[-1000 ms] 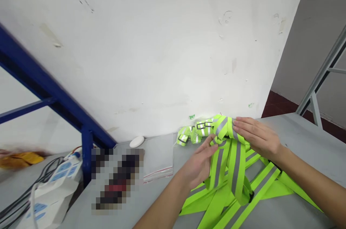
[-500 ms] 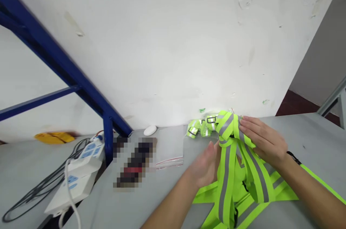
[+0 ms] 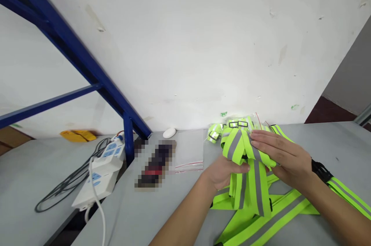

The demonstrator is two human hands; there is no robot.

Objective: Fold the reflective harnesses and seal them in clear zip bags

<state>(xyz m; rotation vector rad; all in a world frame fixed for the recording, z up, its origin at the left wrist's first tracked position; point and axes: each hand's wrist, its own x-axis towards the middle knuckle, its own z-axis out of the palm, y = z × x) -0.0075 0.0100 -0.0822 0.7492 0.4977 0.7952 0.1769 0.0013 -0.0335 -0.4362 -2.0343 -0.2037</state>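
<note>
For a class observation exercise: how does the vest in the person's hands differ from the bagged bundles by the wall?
The reflective vest is large and loose, while the bagged bundles are small and compact. The vest is unwrapped; the bundles sit in clear plastic. Both are neon green with grey reflective stripes.

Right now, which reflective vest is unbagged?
The loose one gathered between the left hand and right hand; the others lie rolled in clear bags by the wall.
</note>
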